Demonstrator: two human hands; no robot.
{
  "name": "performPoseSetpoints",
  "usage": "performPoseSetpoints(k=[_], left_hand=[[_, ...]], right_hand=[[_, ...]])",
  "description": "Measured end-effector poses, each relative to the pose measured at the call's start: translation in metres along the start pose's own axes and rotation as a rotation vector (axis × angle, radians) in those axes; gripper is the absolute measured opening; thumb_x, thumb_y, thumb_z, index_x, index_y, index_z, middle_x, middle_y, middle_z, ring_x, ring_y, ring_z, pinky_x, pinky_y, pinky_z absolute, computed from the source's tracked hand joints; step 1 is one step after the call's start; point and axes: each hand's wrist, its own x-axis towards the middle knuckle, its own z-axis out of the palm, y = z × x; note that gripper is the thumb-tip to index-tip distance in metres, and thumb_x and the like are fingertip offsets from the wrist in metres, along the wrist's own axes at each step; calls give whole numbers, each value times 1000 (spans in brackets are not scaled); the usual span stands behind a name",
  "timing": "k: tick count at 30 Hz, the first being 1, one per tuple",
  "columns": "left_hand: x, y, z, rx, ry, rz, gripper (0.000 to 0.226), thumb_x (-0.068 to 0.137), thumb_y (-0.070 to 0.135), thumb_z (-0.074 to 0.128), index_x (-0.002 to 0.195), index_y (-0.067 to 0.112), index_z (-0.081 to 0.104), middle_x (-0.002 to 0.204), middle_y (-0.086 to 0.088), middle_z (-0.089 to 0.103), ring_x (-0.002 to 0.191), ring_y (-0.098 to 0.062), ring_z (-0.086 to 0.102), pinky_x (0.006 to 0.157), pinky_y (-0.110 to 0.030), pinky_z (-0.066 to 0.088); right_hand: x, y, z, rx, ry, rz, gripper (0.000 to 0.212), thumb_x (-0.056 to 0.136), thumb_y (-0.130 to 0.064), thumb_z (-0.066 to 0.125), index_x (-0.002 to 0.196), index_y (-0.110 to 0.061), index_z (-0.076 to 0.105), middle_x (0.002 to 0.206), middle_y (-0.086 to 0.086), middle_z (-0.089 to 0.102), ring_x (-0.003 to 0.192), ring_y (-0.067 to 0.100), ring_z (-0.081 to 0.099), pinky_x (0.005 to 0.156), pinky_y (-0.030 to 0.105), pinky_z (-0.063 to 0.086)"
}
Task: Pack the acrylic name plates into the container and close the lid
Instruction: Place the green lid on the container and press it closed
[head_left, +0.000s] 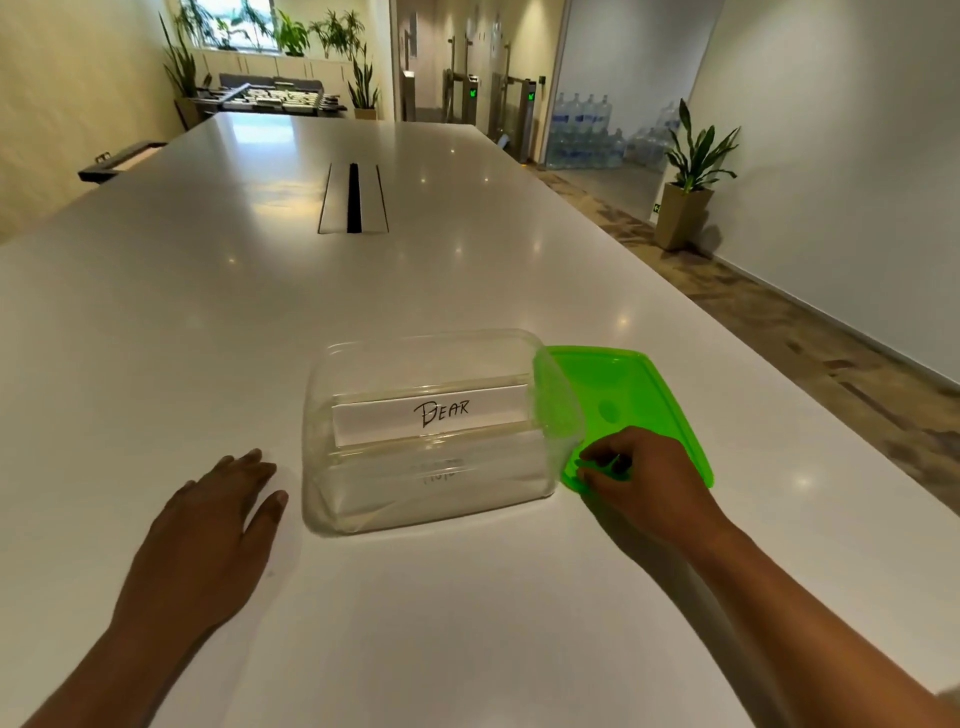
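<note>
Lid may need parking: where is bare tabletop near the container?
Bare tabletop beyond the container to the cable slot, and on its near side. Crowded right: green lid, pinched by the right hand. Left hand occupies the left.

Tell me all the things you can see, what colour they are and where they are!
table: one, white, under everything
container: one, clear, on the table, lid off
name plates: at least two, clear with white cards, inside the container; the upper one reads DEAR
lid: one, green, flat on the table right of the container
cable slot: one, black, farther along the table
potted plant: one, green in a tan pot, on the floor by the right wall
water bottles: many, bluish, stacked far back
left hand: one, rests flat on the table left of the container
right hand: one, pinches the lid's near corner
</note>
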Motion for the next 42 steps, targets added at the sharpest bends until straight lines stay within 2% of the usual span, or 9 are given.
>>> performPoseSetpoints(k=[5, 12, 27, 30, 33, 34, 36, 38, 42], left_hand=[[0, 3, -1, -11, 5, -7, 40, 94, 24, 55, 131, 9, 58, 144, -5, 52, 137, -24, 40, 111, -46, 30], [-1, 1, -1, -4, -1, 4, 41, 95, 26, 54, 132, 8, 57, 144, -7, 51, 138, -25, 39, 112, -47, 30], [-8, 3, -2, -57, -8, -19, 46, 92, 33, 59, 133, 13, 57, 144, -4, 51, 138, -22, 40, 114, -42, 25], [-9, 8, -9, -161, 62, -16, 39, 89, 28, 65, 126, 16, 62, 135, 1, 58, 125, -19, 54, 103, -25, 35], [-10, 17, -21, -377, 162, -20, 35, 84, 23, 71, 116, 32, 62, 116, 12, 63, 99, 12, 61, 78, 7, 34], [-10, 20, -27, -424, 187, -20, 34, 83, 27, 71, 113, 39, 60, 113, 15, 63, 94, 15, 60, 73, 8, 35], [-6, 26, -40, -440, 244, 18, 32, 81, 39, 65, 109, 50, 55, 117, 19, 61, 94, 2, 59, 74, -4, 42], [2, 32, -52, -454, 288, 38, 34, 79, 43, 61, 112, 48, 55, 121, 20, 59, 100, -11, 57, 71, -14, 46], [17, 46, -77, -502, 357, 96, 39, 81, 43, 62, 119, 37, 60, 119, 25, 57, 96, 6, 59, 59, -6, 46]], right_hand=[[-7, -1, -7, 14, -89, -68, 15, 73, -40, 77, 84, -31, 72, 80, -15, 63, 75, 1, 58, 62, 18, 41], [-19, -4, -9, -66, -114, -134, 11, 75, -27, 76, 84, -30, 72, 86, -10, 64, 82, 13, 59, 74, 33, 50], [-26, -9, -45, -187, 367, -260, 12, 77, -6, 76, 87, -14, 75, 92, 4, 72, 87, 28, 66, 76, 38, 53], [-25, -16, -56, -142, 467, -320, 15, 76, -1, 76, 87, -11, 75, 92, 6, 72, 87, 28, 66, 77, 39, 53], [-21, -27, -68, -59, 532, -400, 17, 75, 2, 76, 89, -8, 75, 92, 6, 71, 87, 26, 66, 80, 39, 52], [-21, -32, -72, -26, 543, -433, 17, 75, 2, 75, 89, -8, 75, 93, 6, 71, 88, 25, 66, 80, 38, 52], [-17, -46, -79, 42, 545, -510, 15, 77, 0, 73, 90, -7, 75, 93, 6, 70, 88, 22, 66, 81, 33, 51], [-15, -61, -83, 84, 532, -585, 15, 77, -3, 72, 91, -8, 75, 93, 4, 70, 89, 20, 66, 81, 30, 51], [-12, -96, -85, 153, 492, -722, 15, 78, -3, 73, 91, -11, 74, 94, 2, 70, 89, 16, 65, 80, 28, 51]])
